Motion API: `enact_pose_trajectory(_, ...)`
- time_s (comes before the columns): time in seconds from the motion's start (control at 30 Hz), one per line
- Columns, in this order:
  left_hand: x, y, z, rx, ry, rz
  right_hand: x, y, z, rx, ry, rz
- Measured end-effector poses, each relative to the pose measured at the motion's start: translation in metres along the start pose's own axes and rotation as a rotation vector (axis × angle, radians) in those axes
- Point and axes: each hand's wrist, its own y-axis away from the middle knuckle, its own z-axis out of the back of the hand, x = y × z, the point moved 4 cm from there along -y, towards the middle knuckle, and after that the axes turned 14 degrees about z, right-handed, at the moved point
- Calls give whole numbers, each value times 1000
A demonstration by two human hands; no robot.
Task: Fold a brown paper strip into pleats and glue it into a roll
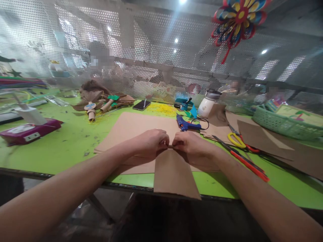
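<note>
Between my two hands, a piece of brown paper (174,174) has its far edge rolled or folded into a narrow strip. My left hand (153,142) pinches the left end of that strip. Its right end is pinched in the fingers of my right hand (188,143). The loose part of the paper hangs down over the table's front edge. Larger sheets of light brown paper (131,126) lie flat beneath and beyond both hands. A blue glue gun (188,125) rests just past my right hand.
Yellow-handled scissors (236,140) and a red-and-black cutter (248,163) lie by my right forearm. Farther right are brown sheets and a green basket (285,125). A phone (141,105), white bottle (208,103) and paper rolls stand or lie behind. A purple power strip (31,131) is left.
</note>
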Motion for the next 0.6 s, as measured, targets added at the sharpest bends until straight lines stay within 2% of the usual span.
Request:
enact_pose_trajectory(0.17, -3, 2, 3, -1, -57, -20, -10, 2, 0, 57, 16, 11)
enact_pose_trajectory(0.6, 3, 3, 6, 148, 6, -56, -10, 8, 5, 185, 155, 52)
